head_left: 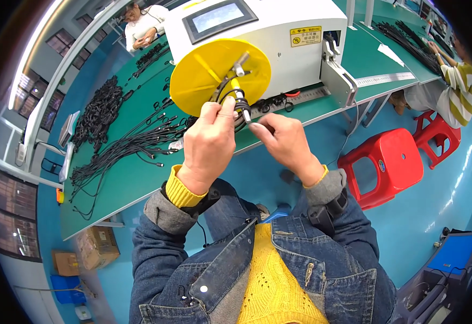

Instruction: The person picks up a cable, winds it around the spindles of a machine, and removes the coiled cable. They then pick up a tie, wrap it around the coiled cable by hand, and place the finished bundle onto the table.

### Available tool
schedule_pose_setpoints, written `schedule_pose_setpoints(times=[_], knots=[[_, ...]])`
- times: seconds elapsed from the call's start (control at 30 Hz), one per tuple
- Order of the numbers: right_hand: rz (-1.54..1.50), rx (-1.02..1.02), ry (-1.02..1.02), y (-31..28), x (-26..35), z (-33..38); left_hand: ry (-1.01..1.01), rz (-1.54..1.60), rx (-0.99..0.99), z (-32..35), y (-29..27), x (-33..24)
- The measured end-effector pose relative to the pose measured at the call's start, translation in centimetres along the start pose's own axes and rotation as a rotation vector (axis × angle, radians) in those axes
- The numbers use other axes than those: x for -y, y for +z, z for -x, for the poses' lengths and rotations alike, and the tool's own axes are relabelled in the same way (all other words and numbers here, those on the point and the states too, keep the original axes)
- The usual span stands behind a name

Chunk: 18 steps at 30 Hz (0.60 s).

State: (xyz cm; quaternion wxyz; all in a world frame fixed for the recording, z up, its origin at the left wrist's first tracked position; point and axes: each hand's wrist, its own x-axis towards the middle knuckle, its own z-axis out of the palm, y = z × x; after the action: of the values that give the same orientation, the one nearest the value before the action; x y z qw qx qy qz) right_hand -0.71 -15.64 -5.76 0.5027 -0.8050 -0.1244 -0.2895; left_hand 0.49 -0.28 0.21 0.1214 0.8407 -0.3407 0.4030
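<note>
Currently, the left hand (210,144), fingers curled closed, grips a thin black coiled cable (241,105) looped around pegs before a round yellow disc (201,67). The right hand (287,141) is nearly closed beside the coil; whether it grips cable cannot be determined.

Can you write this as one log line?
left hand: on cable; right hand: near peg tip; cable: looped around peg; disc: yellow

From my side I cannot see the part of the thin black coiled cable (242,105) behind the bare left hand (210,143); the upper edge cuts the white boxy machine (295,63)
</note>
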Motion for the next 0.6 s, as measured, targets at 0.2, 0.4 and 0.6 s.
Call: schedule_pose_setpoints(times=[0.2, 0.4, 0.6], knots=[[-0.046, 0.148, -0.029, 0.3, -0.5, -1.6, -0.01, -0.083, 0.127, -1.1, -1.1, -1.6], [0.018, 0.007, 0.001, -0.2, -1.4, -2.7, -0.019, -0.147, 0.253, -0.5, -0.5, 0.4], [-0.248, 0.144, -0.055, 0.3, -3.0, -4.2, -0.167, 0.309, 0.421, 0.0, -0.3, 1.9]])
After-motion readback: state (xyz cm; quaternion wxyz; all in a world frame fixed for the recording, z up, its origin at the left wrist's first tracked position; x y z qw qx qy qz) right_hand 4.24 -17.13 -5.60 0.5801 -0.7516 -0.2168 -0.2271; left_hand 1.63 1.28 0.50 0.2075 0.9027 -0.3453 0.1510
